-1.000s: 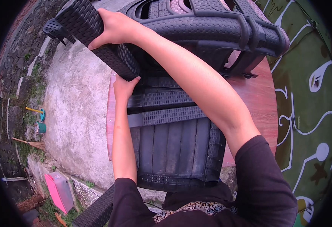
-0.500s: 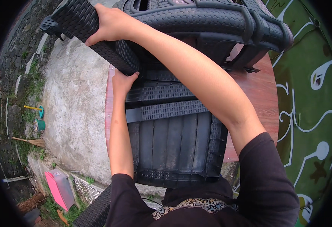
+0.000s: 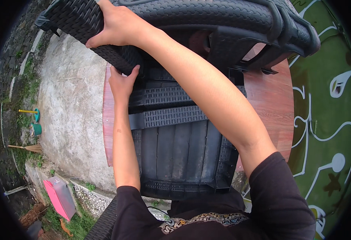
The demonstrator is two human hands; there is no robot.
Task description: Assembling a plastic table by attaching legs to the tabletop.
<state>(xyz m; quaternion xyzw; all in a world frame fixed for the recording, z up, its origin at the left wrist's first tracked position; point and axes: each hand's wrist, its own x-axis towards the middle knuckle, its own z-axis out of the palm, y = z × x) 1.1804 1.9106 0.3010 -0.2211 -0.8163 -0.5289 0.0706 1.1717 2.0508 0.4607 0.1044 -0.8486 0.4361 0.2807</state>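
Note:
A long black plastic panel with a woven wicker pattern (image 3: 73,24) stands slanted at the upper left. My right hand (image 3: 121,26) reaches across and grips its near edge, thumb on the woven face. Lower down, my left hand (image 3: 122,82) holds the panel's bottom end, thumb and fingers pointing up around it. Below lies a black slatted plastic tray-like base (image 3: 179,156). Two woven-pattern strips cross it, a nearer one (image 3: 175,116) and a farther one (image 3: 165,96). The joint between panel and base is partly hidden by my hands and right forearm.
A large black plastic piece with a curved, textured top (image 3: 207,18) stands at the far side of the reddish wood-grain table (image 3: 271,100). On the ground at left are a broom (image 3: 27,148), a green pot (image 3: 36,129) and a pink-lidded box (image 3: 59,198). A green painted surface (image 3: 327,132) is at right.
The view has shifted slightly. Both hands and the panel sit a little farther left and up, and the large curved piece appears farther right. Both hands keep their grip.

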